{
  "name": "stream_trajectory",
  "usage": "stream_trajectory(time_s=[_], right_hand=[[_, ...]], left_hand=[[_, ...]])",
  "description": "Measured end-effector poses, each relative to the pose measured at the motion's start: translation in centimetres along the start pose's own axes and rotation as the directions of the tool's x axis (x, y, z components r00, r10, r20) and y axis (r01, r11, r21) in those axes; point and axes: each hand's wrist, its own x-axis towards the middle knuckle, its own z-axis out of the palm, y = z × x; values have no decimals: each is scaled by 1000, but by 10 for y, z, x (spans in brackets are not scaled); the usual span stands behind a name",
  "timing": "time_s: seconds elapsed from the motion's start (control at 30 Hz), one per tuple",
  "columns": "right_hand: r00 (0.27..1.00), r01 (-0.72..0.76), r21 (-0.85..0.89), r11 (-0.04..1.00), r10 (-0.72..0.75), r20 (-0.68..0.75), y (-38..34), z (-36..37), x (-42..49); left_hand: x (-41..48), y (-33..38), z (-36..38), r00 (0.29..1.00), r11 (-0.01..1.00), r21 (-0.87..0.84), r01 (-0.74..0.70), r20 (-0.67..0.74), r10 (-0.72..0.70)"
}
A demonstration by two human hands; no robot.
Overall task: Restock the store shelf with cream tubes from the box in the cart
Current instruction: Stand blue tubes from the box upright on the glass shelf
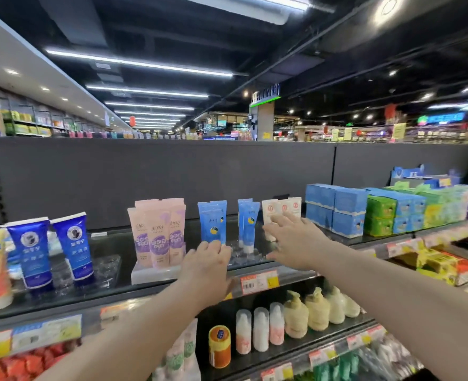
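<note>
On the top glass shelf [123, 273] stand cream tubes, caps down, in clear holders. My left hand [208, 266] is curled round the cap end of a blue cream tube [213, 222] in the left blue row. A second blue row [248, 221] stands just to its right. My right hand [293, 242] reaches out with its fingers spread, the fingertips touching the front white cream tube [270, 213] in the white row. Pink-and-purple tubes [157, 232] stand to the left on a white base. The cart and the box are out of view.
Dark blue tubes [51, 248] stand further left, and stacked blue cartons [337, 210] and green cartons [381, 215] to the right. Pump bottles [307, 312] and small bottles [260, 328] fill the shelf below. Price tags [259, 281] line the shelf edge. A dark back panel [172, 171] rises behind.
</note>
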Motion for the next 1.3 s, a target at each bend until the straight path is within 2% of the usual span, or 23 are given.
stream_trajectory(time_s=[0.27, 0.5, 0.73, 0.9, 1.13, 1.3], right_hand=[[996, -70, 23, 997, 69, 48, 19, -3, -102], [947, -274, 23, 961, 266, 180, 76, 8, -254], [814, -522, -50, 851, 515, 269, 132, 9, -433], [689, -678, -63, 733, 663, 293, 165, 8, -527], [526, -807, -104, 581, 788, 321, 206, 21, -609], [447, -840, -137, 525, 813, 374, 261, 39, -636]], left_hand=[[-31, 68, -8, 998, 998, -17, -63, 7, 63], [-73, 196, -5, 964, 974, -85, -209, 147, 220], [-130, 351, -10, 871, 886, -197, -419, 187, 454], [-151, 443, -23, 775, 781, -234, -579, 138, 617], [-144, 549, -18, 631, 633, -273, -724, 108, 768], [-120, 621, 5, 554, 566, -280, -776, 128, 823]])
